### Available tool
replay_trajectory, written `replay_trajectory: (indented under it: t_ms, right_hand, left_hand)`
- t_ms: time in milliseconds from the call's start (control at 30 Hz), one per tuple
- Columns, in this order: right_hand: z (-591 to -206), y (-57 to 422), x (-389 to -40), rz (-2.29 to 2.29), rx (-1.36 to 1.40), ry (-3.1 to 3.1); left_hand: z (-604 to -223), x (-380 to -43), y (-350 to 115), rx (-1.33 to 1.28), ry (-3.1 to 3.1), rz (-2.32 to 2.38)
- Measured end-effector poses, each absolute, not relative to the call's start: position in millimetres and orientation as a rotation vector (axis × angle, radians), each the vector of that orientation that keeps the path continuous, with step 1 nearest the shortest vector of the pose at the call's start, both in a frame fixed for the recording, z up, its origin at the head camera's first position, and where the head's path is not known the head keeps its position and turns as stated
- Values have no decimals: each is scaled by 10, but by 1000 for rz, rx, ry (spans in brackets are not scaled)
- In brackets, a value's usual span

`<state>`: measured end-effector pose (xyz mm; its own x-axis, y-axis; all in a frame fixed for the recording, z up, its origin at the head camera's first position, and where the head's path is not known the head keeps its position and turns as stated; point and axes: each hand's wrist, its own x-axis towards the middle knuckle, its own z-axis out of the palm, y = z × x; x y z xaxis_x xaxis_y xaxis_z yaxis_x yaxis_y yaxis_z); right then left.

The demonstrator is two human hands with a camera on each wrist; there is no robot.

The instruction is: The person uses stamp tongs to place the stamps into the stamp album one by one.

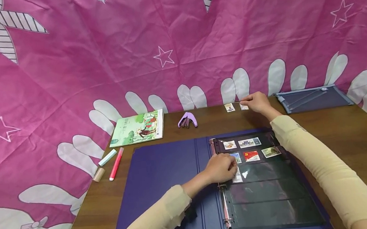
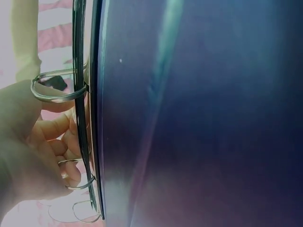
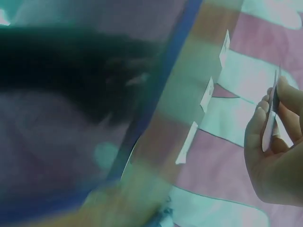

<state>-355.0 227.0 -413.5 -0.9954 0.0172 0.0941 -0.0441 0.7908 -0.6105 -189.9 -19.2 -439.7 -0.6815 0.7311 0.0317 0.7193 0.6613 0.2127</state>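
Note:
My right hand [image 1: 257, 103] pinches a pair of metal tweezers [image 3: 271, 113] over the far edge of the table. Their tips point toward a small stamp [image 1: 229, 107]; a second stamp [image 1: 244, 107] lies under the hand. Three loose stamps show in the right wrist view, the nearest stamp [image 3: 187, 143] apart from the tweezers. My left hand [image 1: 220, 168], fingers loosely bent, rests on the black stamp page [image 1: 267, 190] beside the binder rings [image 2: 59, 97]. It partly covers a stamp [image 1: 237, 177] in the third row. Several stamps, including a red stamp [image 1: 251, 156], fill upper pockets.
The blue binder [image 1: 163, 180] lies spread open across the table. Behind it are a green picture book [image 1: 133, 131], a purple hole punch [image 1: 187, 120] and a dark zip pouch [image 1: 316, 98]. A red marker [image 1: 116, 164], a light blue cap [image 1: 107, 157] and a brown piece [image 1: 99, 174] lie left.

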Motion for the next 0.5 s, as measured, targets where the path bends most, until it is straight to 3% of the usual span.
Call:
replay_trajectory:
  t_ms: [500]
  right_hand:
    - [-4301, 2154, -3839, 813, -77, -2937]
  left_hand:
    - [-4422, -1948, -229, 1228, 2752, 473]
